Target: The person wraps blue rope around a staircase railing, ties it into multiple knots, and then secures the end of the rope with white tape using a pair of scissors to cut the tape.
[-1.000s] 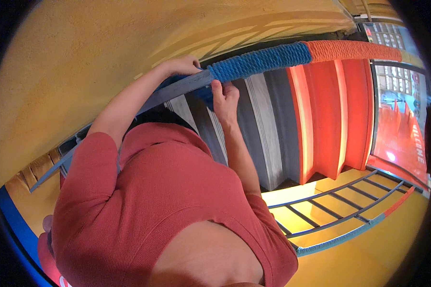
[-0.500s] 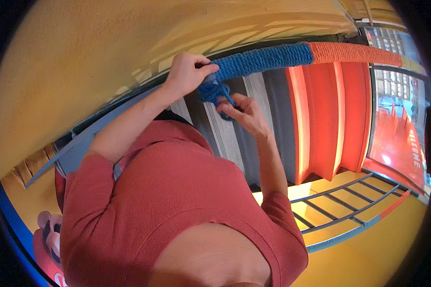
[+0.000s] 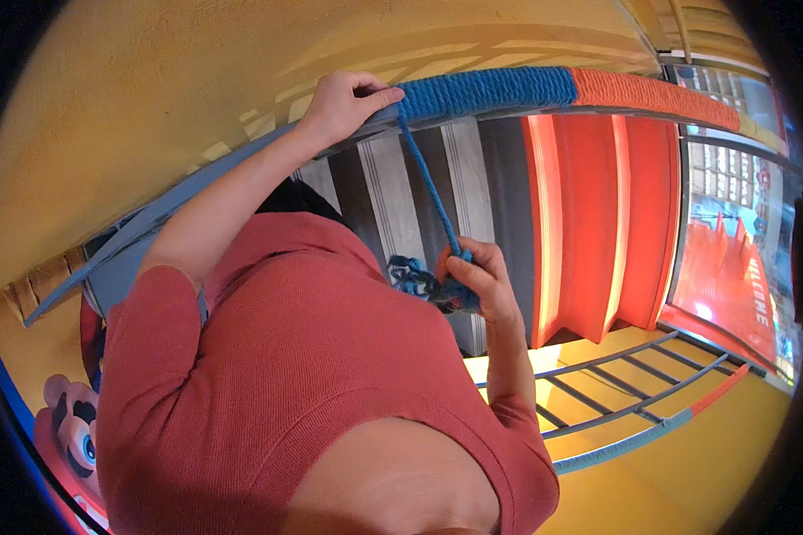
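A handrail runs across the upper view, wound tightly with blue rope (image 3: 486,92) and, farther right, with orange rope (image 3: 656,95). At the left end of the blue winding my left hand (image 3: 341,109) is closed on the rail, its thumb pressing by the last turn. From that spot a taut blue strand (image 3: 430,192) slants down to my right hand (image 3: 480,278). The right hand is closed around the strand and a loose bundle of the same blue rope (image 3: 412,275), which partly hangs out on its left. The palm side of the right hand is hidden.
Below the rail go dark grey stairs (image 3: 500,178) with pale edge strips, then red steps (image 3: 598,223). A yellow wall (image 3: 196,80) rises beyond the rail. A second railing (image 3: 629,388) with bars stands at lower right. Glass doors (image 3: 732,223) are far right.
My right hand has moved down and away from the rail with the rope bundle, drawing the blue strand out straight. The left hand stays at the end of the winding.
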A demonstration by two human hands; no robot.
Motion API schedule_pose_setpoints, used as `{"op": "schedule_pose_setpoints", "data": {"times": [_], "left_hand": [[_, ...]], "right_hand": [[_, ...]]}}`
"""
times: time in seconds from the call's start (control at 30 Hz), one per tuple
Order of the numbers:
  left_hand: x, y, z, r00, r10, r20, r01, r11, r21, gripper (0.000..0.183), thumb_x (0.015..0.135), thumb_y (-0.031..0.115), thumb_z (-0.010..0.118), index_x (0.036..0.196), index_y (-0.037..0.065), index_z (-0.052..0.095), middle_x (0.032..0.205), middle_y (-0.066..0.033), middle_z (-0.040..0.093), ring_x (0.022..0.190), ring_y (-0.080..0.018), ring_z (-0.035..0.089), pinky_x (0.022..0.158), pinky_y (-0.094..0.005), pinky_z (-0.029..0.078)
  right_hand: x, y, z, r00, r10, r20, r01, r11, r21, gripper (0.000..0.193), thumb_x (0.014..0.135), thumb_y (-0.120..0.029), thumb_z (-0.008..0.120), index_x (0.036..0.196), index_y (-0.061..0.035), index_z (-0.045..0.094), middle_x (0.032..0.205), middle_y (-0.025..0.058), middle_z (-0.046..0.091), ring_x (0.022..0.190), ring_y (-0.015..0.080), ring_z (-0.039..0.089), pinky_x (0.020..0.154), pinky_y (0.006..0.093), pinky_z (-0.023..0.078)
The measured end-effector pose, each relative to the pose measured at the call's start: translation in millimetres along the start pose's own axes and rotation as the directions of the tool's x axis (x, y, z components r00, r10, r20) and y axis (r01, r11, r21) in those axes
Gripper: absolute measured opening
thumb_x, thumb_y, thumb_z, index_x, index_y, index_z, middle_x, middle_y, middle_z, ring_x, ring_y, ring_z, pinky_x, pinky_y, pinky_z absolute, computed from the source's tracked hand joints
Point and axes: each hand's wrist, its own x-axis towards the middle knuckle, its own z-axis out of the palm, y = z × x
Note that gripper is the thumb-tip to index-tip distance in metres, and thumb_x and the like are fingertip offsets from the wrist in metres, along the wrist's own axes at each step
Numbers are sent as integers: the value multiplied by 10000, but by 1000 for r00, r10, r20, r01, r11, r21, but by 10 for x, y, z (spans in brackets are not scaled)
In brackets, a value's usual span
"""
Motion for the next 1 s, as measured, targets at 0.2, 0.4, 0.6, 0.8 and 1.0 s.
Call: {"op": "schedule_pose_setpoints", "data": {"times": [0.2, 0.4, 0.6, 0.8, 1.0], "left_hand": [[-249, 134, 40, 949, 313, -20, -299, 921, 251, 537, 749, 327, 752, 1138, -14, 607, 1008, -181, 658, 910, -278, 634, 801, -339, 488], [-323, 141, 61, 909, 402, -114, -370, 901, 227, 586, 733, 314, 762, 1144, -61, 577, 1023, -229, 634, 905, -338, 634, 784, -345, 498], [-242, 29, 184, 909, 340, -241, -325, 940, 100, 383, 797, 285, 708, 1021, -21, 656, 921, -202, 665, 798, -333, 646, 693, -331, 505], [-114, 23, 179, 954, 65, -293, -142, 957, -252, 346, 774, 66, 686, 1113, 21, 630, 1082, -198, 635, 771, -283, 671, 723, -331, 508], [-38, 175, 116, 836, 431, -339, -368, 900, 236, 614, 746, 28, 708, 1314, 146, 507, 1407, -149, 417, 1127, -280, 550, 879, -351, 480]], "right_hand": [[-193, -681, 261, 965, -258, -50, 192, 822, -536, 192, 803, -123, 614, 705, -2, 502, 600, 99, 486, 519, 180, 467, 479, 309, 358], [393, -1265, 373, 778, -600, 187, 519, 448, -728, 104, 793, -61, 608, 735, 10, 561, 572, 32, 464, 523, 80, 439, 465, 254, 340], [1217, -1699, 275, 611, -770, 183, 462, 159, -873, 240, 805, -217, 661, 749, 10, 603, 571, 84, 516, 521, 112, 489, 505, 287, 416], [2416, -1642, 72, 516, -856, 13, 515, 298, -804, 459, 767, -451, 666, 758, 7, 654, 621, 182, 625, 602, 323, 641, 546, 393, 492], [2917, -1338, -196, 911, -409, -53, 164, 478, -863, 605, 823, -530, 591, 817, 71, 655, 693, 231, 640, 650, 376, 639, 647, 431, 504]]}}
